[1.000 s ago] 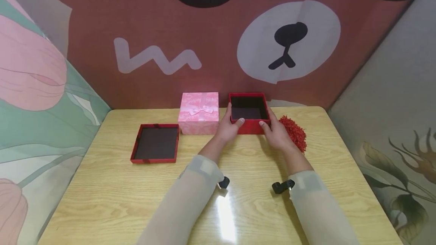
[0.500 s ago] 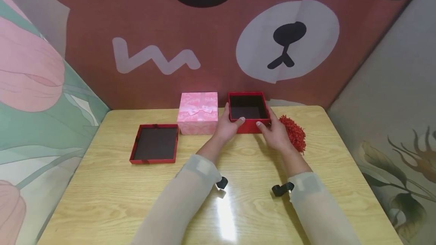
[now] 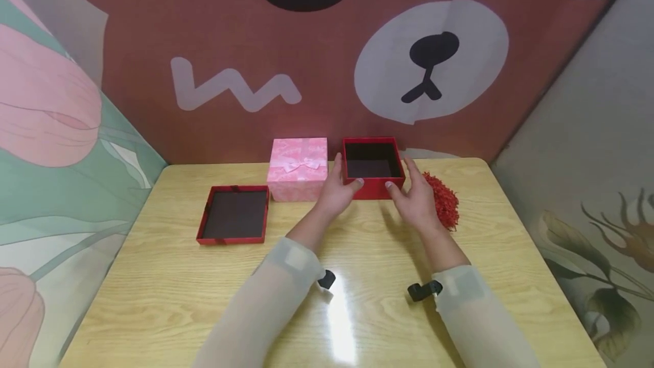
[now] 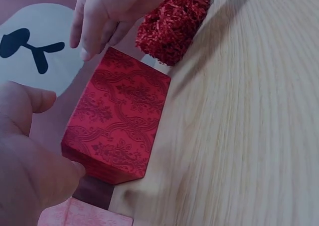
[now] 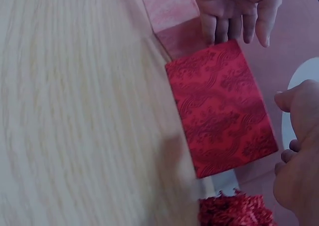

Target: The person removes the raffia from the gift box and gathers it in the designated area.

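An open red patterned box (image 3: pixel 375 188) with a dark inside stands at the back of the table, against the wall. My left hand (image 3: pixel 335 193) is at its left side, fingers extended and thumb near the front corner. On the other side is my right hand (image 3: pixel 418 202), its fingers stretched out and a small gap between them and the box. Both wrist views show the hands spread about the red box (image 4: pixel 119 116), not gripping it. Right of my right hand lies a heap of red shredded paper (image 3: pixel 445 203), partly hidden by that hand.
A pink gift box (image 3: pixel 298 178) with a ribbon bow stands just left of the red box. Farther left, the red box lid (image 3: pixel 234 214) lies upside down, its dark inside up. The wooden table (image 3: pixel 153 300) meets a patterned backdrop (image 3: pixel 230 27) at the back.
My hands have loosened from the red box and moved slightly apart, the left to the left and the right to the right. The box stays almost where it was.
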Action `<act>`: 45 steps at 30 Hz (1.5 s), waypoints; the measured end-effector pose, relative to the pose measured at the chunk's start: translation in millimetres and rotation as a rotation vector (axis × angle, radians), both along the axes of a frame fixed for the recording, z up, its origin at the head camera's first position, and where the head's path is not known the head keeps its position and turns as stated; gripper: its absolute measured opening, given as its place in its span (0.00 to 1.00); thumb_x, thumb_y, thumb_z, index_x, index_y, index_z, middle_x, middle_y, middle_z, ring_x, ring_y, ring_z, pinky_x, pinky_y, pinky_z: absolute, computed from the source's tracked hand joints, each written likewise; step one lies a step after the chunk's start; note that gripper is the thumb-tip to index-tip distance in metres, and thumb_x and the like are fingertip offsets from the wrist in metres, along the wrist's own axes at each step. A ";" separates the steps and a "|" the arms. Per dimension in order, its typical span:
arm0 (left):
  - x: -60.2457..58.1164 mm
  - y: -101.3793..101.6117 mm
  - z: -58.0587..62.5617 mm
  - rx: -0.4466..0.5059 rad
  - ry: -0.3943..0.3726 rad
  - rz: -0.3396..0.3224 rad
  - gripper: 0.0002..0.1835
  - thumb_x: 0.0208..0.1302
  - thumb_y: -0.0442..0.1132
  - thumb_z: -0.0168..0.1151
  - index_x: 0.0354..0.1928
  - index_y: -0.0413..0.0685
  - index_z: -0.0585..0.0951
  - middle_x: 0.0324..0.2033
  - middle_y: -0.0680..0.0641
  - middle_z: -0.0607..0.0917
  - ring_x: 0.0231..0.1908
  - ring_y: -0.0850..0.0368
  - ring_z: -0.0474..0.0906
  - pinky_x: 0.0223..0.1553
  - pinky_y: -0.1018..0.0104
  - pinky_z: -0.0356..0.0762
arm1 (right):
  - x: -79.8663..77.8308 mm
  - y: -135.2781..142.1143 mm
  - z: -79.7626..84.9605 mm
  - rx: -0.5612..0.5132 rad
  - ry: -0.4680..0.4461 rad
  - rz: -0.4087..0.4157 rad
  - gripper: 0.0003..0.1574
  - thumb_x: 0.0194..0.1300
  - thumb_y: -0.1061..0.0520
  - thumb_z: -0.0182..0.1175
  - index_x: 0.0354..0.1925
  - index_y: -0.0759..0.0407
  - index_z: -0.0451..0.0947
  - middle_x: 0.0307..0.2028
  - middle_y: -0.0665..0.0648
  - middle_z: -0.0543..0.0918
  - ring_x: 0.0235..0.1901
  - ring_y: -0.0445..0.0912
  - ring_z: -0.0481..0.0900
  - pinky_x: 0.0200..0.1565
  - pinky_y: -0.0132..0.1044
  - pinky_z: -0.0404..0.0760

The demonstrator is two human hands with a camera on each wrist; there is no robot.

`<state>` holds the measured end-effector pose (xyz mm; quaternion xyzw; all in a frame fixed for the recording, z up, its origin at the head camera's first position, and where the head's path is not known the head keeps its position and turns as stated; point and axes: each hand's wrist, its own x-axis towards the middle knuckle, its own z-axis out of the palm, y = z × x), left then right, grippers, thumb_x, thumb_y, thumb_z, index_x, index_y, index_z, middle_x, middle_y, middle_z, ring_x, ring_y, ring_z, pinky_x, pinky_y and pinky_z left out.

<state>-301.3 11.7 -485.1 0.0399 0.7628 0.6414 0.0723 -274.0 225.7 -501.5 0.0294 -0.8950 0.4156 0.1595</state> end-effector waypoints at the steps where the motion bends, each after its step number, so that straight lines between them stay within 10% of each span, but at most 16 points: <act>1: 0.9 -1.4 0.9 -0.003 0.003 -0.003 0.51 0.69 0.42 0.68 0.85 0.59 0.46 0.81 0.49 0.55 0.78 0.46 0.56 0.75 0.52 0.62 | 1.0 -1.8 2.3 0.000 0.011 0.003 0.52 0.69 0.50 0.69 0.82 0.49 0.54 0.76 0.63 0.66 0.73 0.62 0.65 0.72 0.61 0.66; 14: 17.6 -23.4 8.6 -0.007 0.085 -0.048 0.47 0.70 0.41 0.66 0.84 0.58 0.51 0.81 0.53 0.58 0.79 0.53 0.53 0.77 0.58 0.56 | 6.7 -39.5 14.1 -0.184 0.057 0.121 0.50 0.68 0.56 0.71 0.80 0.59 0.58 0.74 0.63 0.68 0.73 0.54 0.67 0.72 0.46 0.69; 23: 29.0 -46.6 21.6 0.182 0.179 -0.008 0.43 0.69 0.30 0.64 0.82 0.46 0.56 0.77 0.45 0.65 0.77 0.53 0.60 0.75 0.60 0.61 | 6.2 -68.3 8.1 -0.210 0.069 0.198 0.45 0.67 0.58 0.72 0.76 0.60 0.64 0.68 0.65 0.75 0.64 0.57 0.78 0.64 0.49 0.79; 36: 27.7 -99.3 20.8 0.136 0.323 0.195 0.36 0.69 0.30 0.66 0.77 0.44 0.67 0.69 0.35 0.73 0.69 0.40 0.70 0.70 0.49 0.71 | 4.8 -100.0 2.9 -0.198 0.032 0.263 0.44 0.64 0.57 0.74 0.74 0.58 0.67 0.64 0.58 0.79 0.59 0.58 0.82 0.59 0.49 0.83; 45: 30.4 -130.9 13.9 0.082 0.288 0.347 0.34 0.70 0.35 0.67 0.76 0.51 0.70 0.68 0.41 0.73 0.67 0.45 0.70 0.71 0.51 0.70 | 2.6 -112.0 -3.2 -0.183 0.006 0.324 0.42 0.66 0.56 0.73 0.74 0.60 0.68 0.66 0.62 0.78 0.62 0.55 0.80 0.61 0.52 0.81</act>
